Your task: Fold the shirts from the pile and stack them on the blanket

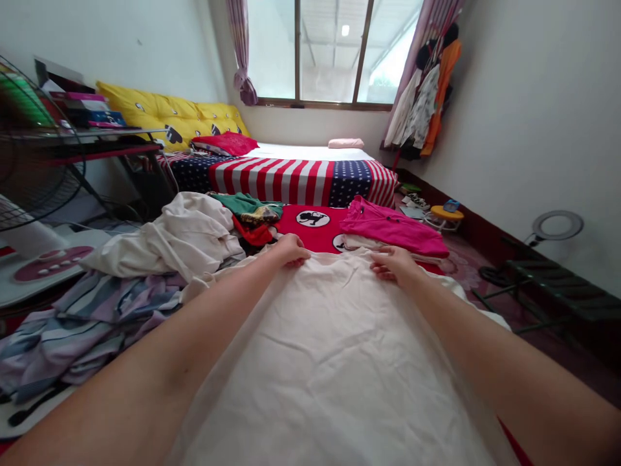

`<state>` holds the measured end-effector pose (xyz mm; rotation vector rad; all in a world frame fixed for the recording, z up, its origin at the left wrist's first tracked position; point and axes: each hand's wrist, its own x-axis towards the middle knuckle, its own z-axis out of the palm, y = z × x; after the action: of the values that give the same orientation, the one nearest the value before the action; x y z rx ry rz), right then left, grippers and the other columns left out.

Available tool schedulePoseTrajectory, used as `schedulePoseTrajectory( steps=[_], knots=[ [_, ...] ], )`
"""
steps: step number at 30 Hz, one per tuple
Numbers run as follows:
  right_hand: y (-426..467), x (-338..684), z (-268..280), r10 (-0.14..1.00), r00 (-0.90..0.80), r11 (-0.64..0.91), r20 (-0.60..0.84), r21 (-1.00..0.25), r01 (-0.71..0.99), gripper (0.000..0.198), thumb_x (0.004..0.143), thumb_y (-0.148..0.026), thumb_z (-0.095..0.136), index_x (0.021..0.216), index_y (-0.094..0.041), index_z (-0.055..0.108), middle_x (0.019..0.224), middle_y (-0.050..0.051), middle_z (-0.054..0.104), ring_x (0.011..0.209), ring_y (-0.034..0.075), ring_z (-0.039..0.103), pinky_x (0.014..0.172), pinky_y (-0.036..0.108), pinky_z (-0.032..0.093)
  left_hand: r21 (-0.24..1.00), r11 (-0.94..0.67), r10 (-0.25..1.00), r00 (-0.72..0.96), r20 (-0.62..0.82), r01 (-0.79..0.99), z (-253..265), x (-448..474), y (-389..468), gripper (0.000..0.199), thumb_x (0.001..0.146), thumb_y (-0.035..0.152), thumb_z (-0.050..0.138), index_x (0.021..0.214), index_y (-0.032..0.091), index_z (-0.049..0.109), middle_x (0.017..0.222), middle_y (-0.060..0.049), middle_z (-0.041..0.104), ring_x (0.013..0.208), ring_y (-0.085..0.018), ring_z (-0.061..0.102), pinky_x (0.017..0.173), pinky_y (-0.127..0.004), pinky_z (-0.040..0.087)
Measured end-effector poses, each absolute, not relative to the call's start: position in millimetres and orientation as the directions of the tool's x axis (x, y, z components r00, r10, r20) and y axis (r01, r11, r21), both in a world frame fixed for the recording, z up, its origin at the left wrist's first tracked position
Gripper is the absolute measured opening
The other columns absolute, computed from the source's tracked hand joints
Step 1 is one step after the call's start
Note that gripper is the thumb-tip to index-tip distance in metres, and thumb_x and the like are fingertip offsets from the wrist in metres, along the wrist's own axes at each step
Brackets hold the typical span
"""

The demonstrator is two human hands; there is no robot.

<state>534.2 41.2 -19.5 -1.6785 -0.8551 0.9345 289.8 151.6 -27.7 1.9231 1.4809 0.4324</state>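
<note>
I see my left hand (291,249) and right hand (394,263) gripping a matt, finely wrinkled cream cloth (330,349). The pink shirt (391,226) looks soft knit, the striped bedsheet (291,178) woven cotton, the fan grille (33,155) thin dark metal wire.

Both hands at far edge of white cloth.
Left hand (291,250) and right hand (394,263) grip the far edge of the white cloth (330,362); pink shirt (391,226) just beyond, cream heap (179,236) to the left.
</note>
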Motion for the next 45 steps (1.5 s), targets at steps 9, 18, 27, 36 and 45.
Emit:
schedulePoseTrajectory(
  steps=[9,18,27,36,45],
  knots=[
    [53,532,-43,0.814,0.580,-0.115,-0.024,-0.986,0.120,0.020,0.085,-0.007,0.053,0.104,-0.013,0.051,0.088,0.008,0.068,0.066,0.010,0.068,0.061,0.018,0.057,0.644,-0.292,0.954,0.166,0.251,0.707,-39,289,140,0.019,0.084,0.019,0.057,0.100,0.012,0.065,0.088,-0.011,0.072,0.084,-0.020,0.068,0.081,-0.031,0.051],
    [-10,478,-54,0.903,-0.306,0.405,0.303,-0.357,0.842,0.051,0.094,-0.032,0.047,0.143,-0.019,0.041,0.149,0.010,0.041,0.138,0.026,0.036,0.114,0.050,0.025,0.347,-0.688,0.724,0.630,0.279,0.637,-50,291,54,0.053,0.092,0.038,0.048,0.142,0.022,0.040,0.148,-0.011,0.043,0.136,-0.027,0.039,0.113,-0.048,0.027],
    [-6,595,-67,0.991,0.123,-0.127,0.047,0.081,0.989,0.066,0.098,-0.054,0.024,0.152,-0.018,0.025,0.159,0.008,0.016,0.146,0.024,0.015,0.117,0.045,0.018,0.111,-0.523,0.851,0.511,0.119,0.845,-65,238,89,0.070,0.091,0.067,0.028,0.148,0.027,0.033,0.160,-0.007,0.018,0.147,-0.028,0.012,0.118,-0.044,0.015],
    [-46,449,-43,0.996,-0.047,0.043,0.082,0.051,0.998,0.064,0.096,-0.044,0.035,0.152,-0.016,0.023,0.158,0.007,0.011,0.146,0.025,0.010,0.115,0.056,0.013,0.024,-0.648,0.762,0.647,0.035,0.761,-30,277,19,0.054,0.097,0.046,0.032,0.142,0.019,0.045,0.156,-0.011,0.028,0.145,-0.029,0.021,0.116,-0.052,0.017],
    [-80,541,-72,0.993,0.096,-0.103,0.072,0.096,0.990,0.063,0.098,-0.048,0.028,0.151,-0.013,0.028,0.158,0.009,0.017,0.145,0.024,0.017,0.115,0.048,0.022,0.049,-0.603,0.796,0.596,0.105,0.796,-61,188,18,0.057,0.097,0.048,0.031,0.148,0.021,0.035,0.158,-0.009,0.022,0.146,-0.024,0.019,0.118,-0.042,0.017]
  ],
)
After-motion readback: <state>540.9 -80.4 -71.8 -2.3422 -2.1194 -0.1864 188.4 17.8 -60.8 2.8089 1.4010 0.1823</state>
